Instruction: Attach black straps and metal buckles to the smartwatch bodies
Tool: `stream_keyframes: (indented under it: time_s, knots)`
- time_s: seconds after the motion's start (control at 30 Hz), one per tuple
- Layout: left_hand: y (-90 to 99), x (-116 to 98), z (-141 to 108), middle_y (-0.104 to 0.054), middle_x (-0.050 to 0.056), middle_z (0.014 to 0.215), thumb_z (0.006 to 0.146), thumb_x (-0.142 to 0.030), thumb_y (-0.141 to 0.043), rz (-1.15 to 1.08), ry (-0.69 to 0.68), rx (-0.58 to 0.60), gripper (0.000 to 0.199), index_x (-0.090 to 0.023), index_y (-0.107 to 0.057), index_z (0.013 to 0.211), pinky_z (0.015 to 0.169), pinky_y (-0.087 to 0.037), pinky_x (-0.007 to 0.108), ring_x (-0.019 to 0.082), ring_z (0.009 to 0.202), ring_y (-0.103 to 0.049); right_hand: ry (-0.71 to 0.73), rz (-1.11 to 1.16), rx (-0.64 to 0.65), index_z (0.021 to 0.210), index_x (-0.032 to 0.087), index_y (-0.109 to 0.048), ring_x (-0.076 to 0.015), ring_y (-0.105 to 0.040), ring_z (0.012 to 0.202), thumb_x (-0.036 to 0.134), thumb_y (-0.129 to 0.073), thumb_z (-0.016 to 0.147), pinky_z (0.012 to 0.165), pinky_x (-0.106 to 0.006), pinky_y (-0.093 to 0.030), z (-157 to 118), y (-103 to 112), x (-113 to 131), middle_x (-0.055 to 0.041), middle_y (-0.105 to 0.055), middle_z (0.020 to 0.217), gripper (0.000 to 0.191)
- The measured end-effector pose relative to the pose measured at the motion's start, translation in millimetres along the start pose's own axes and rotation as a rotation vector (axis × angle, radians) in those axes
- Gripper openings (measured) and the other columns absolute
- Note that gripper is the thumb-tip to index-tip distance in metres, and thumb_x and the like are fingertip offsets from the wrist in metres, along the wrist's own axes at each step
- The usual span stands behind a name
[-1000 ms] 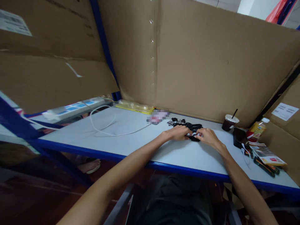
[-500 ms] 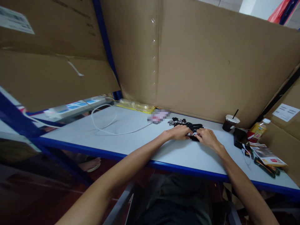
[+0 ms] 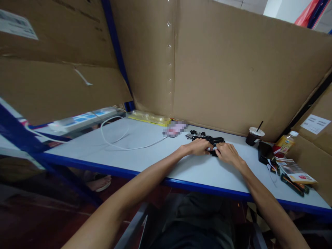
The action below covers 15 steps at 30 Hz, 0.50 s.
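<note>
Bends left hand (image 3: 199,147) and right hand (image 3: 227,152) low over the table (image 3: 147,157), close together, with fingers curled in narrow around a small dark piece (image 3: 214,153); cannot tell, with fingertips partly hidden, how firmly or with which fingers to call it gripped; see the dark piece between the hands, just in front of a black looped bundle (image 3: 211,139); note small black and metal bits (image 3: 198,134) just behind the left hand; find a blurred-out flat item (image 3: 176,129) farther left, with a white cord (image 3: 129,149) looping away from it, and a clear package with a yellow edge (image 3: 150,118) near the cardboard wall (image 3: 220,76); find on the right a lidded cup (image 3: 252,137) with a straw, a bottle (image 3: 286,142), a black box (image 3: 265,153) and a packet (image 3: 299,173).
</note>
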<state>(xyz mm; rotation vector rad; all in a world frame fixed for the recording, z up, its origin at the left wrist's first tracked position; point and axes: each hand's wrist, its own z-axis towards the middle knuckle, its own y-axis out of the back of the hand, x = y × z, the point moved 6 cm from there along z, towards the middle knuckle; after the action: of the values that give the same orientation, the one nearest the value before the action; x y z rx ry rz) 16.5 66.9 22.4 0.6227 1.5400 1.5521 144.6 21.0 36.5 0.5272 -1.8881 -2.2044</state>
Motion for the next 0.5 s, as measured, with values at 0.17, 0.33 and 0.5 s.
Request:
stream_keyframes:
  time_s: [0.17,0.33,0.5]
  knots:
    - [0.6,-2.6,-0.6,-0.076,0.004,0.095,0.088,-0.024,-0.068,0.008,0.008,0.008,0.017,-0.026,-0.074,0.105,0.070,-0.043,0.028,0.024,0.088,-0.070,-0.017,-0.014,-0.009,0.110,0.015,-0.070,-0.0271,-0.071,0.103,0.025,-0.044,0.103,0.081,-0.031,-0.043,0.8,-2.6,0.0,-0.0153,-0.076,0.115,0.028]
    - [2.4,-5.0,-1.4,-0.076,0.004,0.096,0.089,-0.025,-0.068,0.010,0.010,0.008,0.018,-0.026,-0.074,0.106,0.071,-0.044,0.028,0.024,0.089,-0.070,-0.035,-0.034,-0.005,0.112,0.015,-0.069,-0.0281,-0.072,0.102,0.026,-0.045,0.103,0.079,-0.031,-0.044,1.9,-5.4,0.2,-0.0160,-0.077,0.112,0.028]
    - [3.3,-5.7,-1.4,-0.077,0.005,0.099,0.089,-0.024,-0.068,0.014,0.016,0.016,0.017,-0.025,-0.074,0.106,0.071,-0.044,0.029,0.025,0.090,-0.071,-0.046,-0.040,-0.010,0.112,0.014,-0.069,-0.0291,-0.072,0.101,0.024,-0.044,0.102,0.078,-0.032,-0.044,2.5,-4.9,1.5,-0.0176,-0.077,0.111,0.029]
